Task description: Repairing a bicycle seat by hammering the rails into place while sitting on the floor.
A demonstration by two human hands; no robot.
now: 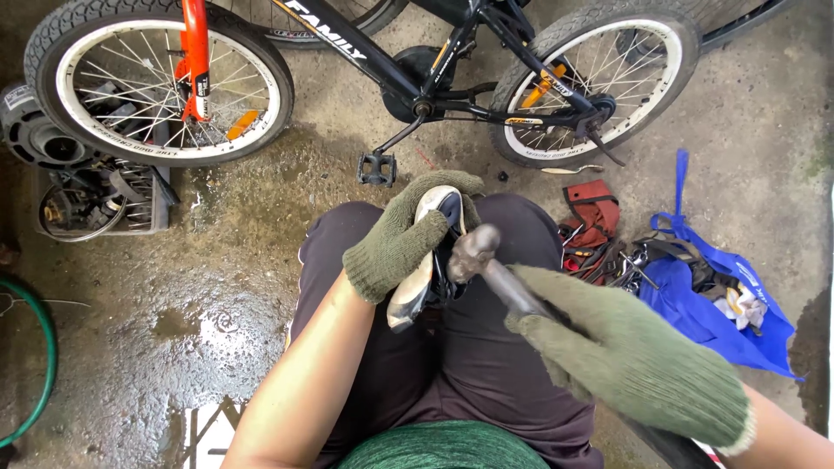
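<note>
The person sits with both knees up over a wet concrete floor (pixel 217 287), and the bicycle saddle (pixel 426 260) lies on the lap between the thighs. Its long axis runs from the lower left to the upper right of the view, the pale narrow end pointing down toward the person's body and the broader end pointing away toward the bicycle (pixel 408 78). The left hand (pixel 404 234), in a green knitted glove, is wrapped over the saddle's upper part, fingers curled closed around it. The right hand (pixel 634 356), gloved the same, is clenched around the handle of a hammer (pixel 486 260); the handle slants up and left from the fist, and the dark metal head touches the underside of the saddle just beside the left hand's fingers. The bicycle stands on its wheels across the top of the view, its pedal (pixel 376 168) hanging near the knees. At the left, a dark plastic crate (pixel 148 208) holds a round metal part and other dark pieces that are too tangled to tell apart. At the right, an open blue bag (pixel 721 321) lies on the floor with straps, metal tools and a pale cloth in it, and a red pouch (pixel 591 208) sits just beside it with small tools at its mouth. A green hose (pixel 39 365) curves along the left edge.
</note>
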